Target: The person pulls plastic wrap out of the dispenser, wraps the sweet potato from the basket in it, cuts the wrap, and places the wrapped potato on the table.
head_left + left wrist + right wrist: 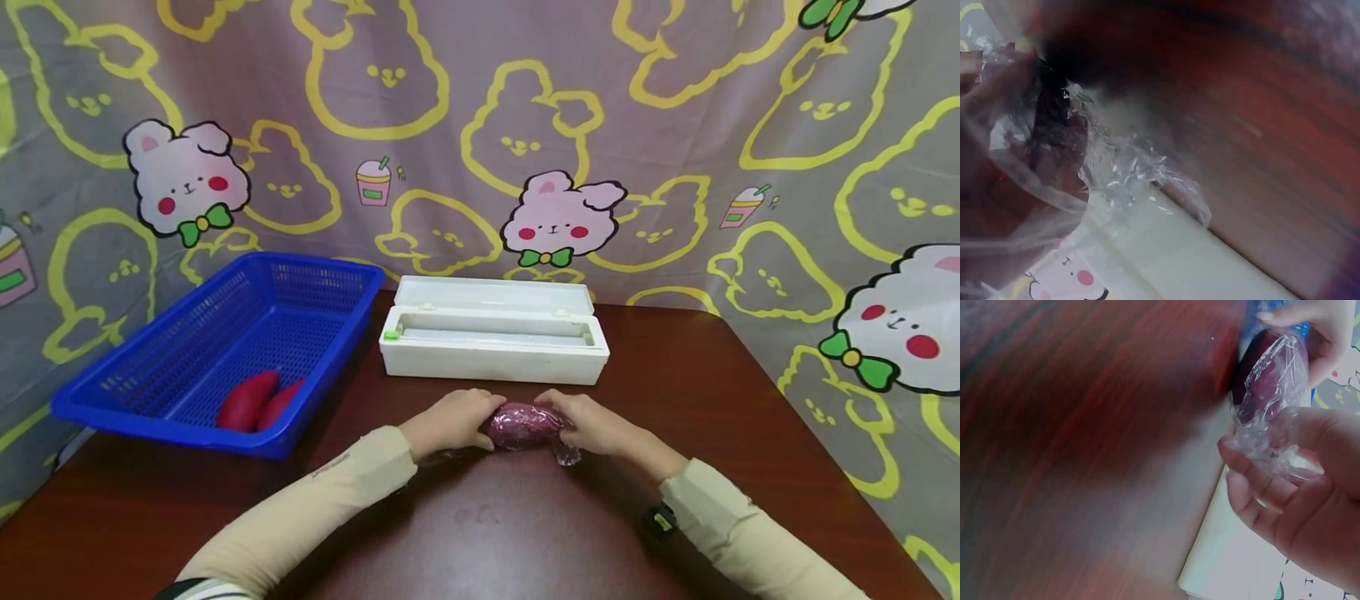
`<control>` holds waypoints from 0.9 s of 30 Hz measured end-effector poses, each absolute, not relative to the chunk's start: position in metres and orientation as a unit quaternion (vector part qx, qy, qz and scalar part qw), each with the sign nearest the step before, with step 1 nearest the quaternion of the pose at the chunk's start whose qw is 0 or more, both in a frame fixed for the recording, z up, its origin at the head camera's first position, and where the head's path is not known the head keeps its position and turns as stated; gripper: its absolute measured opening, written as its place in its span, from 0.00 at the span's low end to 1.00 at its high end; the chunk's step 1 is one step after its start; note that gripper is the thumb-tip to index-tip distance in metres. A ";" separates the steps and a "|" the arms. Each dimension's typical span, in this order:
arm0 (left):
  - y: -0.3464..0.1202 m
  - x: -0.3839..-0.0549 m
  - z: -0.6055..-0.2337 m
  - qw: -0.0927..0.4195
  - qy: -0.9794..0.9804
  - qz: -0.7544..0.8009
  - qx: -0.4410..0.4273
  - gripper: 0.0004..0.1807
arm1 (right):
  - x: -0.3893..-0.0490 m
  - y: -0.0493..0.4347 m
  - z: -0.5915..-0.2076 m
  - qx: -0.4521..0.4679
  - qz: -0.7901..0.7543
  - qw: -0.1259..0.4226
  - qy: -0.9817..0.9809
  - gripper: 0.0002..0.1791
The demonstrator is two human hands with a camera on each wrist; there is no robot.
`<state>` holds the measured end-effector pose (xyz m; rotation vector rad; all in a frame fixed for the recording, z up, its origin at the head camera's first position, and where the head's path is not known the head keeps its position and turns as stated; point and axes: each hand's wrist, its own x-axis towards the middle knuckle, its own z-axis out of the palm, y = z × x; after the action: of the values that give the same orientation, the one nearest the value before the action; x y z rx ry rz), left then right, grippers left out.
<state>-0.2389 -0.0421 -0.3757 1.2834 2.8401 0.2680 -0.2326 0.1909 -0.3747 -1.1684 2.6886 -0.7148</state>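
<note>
Glossy, crinkled clear plastic film [1275,384], smooth white plastic box [495,364], shiny wood-look tabletop [517,533]

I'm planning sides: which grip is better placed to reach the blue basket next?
Probably the left grip: it is nearer the blue basket, on the left. The right grip is farther, at the opposite end of the wrapped item.
</note>
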 end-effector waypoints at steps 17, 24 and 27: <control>-0.049 -0.237 -0.368 0.166 0.873 0.187 0.418 0.35 | -0.232 0.195 -0.373 -0.367 -0.281 0.177 0.869 0.23; -0.054 -0.239 -0.368 0.182 0.869 0.197 0.417 0.34 | -0.233 0.205 -0.371 -0.373 -0.351 0.282 0.811 0.27; -0.056 -0.241 -0.370 0.190 0.858 0.205 0.430 0.32 | -0.235 0.209 -0.370 -0.367 -0.403 0.339 0.767 0.33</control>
<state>-0.2411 -0.0557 -0.3695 1.2094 2.4121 0.5750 -0.2346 0.2094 -0.3703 -0.9561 1.9960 -1.0500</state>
